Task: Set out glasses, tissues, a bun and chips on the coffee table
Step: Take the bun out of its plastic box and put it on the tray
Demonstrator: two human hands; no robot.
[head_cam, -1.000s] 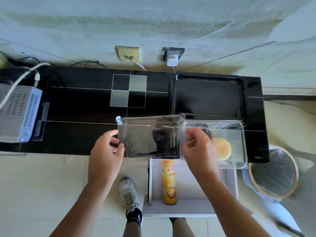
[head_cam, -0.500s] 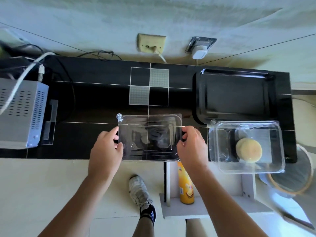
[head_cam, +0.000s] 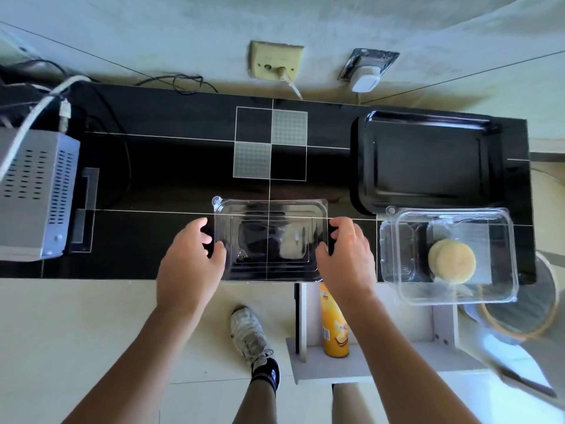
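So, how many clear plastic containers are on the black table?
2. One empty clear plastic container sits at the table's front edge, held between the left hand and right hand. The other clear plastic container, at the right end, holds a round yellow bun.

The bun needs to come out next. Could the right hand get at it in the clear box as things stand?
Probably yes. The bun lies in the clear box, just beside the right hand, and the box looks open on top. But that hand is gripping the clear lid with the left hand, so it must let go first.
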